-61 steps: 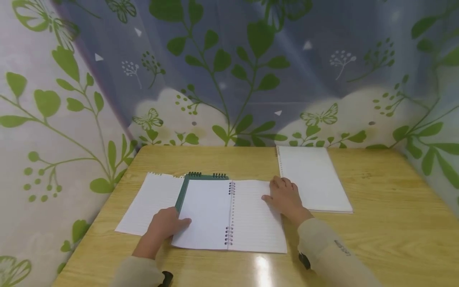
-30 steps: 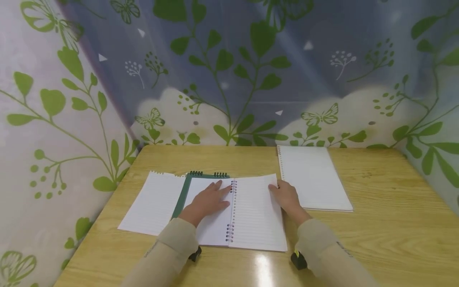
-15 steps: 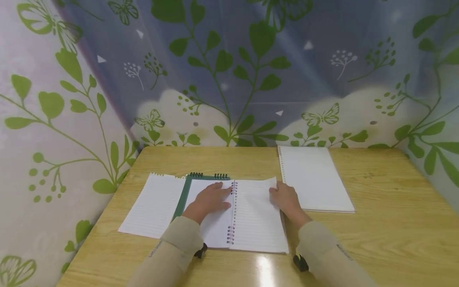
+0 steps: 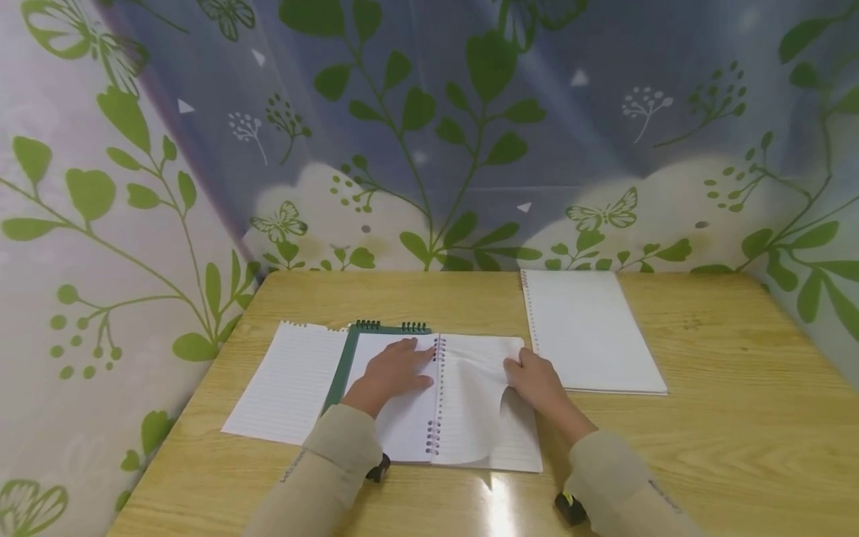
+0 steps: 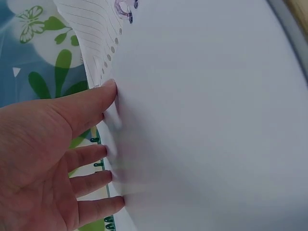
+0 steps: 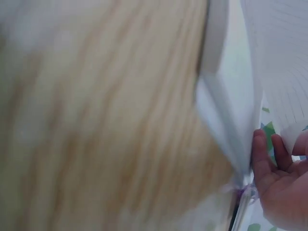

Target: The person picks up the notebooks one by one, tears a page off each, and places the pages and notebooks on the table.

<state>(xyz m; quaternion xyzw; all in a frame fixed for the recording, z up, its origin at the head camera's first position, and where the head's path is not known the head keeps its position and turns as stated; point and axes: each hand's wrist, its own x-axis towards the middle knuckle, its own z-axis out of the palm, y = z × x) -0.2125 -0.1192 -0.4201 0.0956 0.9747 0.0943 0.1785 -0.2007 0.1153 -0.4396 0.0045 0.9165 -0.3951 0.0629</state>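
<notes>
A spiral notebook lies spread in front of me, with a blank left page and lined right pages. My left hand rests on the blank page, fingers straight and reaching the coils; in the left wrist view the thumb and fingertips of that hand press along the paper. My right hand pinches the upper outer edge of a lined page. That page is buckled, its lower outer part raised off the lined sheet beneath. In the right wrist view, the same hand has the lined paper at its thumb.
A loose lined sheet with a ragged top edge lies on the left. Partly under the spread notebook is a dark green notebook with coils at its top. Another white spiral notebook lies back right on the wooden table.
My left hand has moved from the notebook's left edge onto the blank page. My right hand has taken the lined page's upper outer edge and pulled it, so the flat page now buckles and lifts.
</notes>
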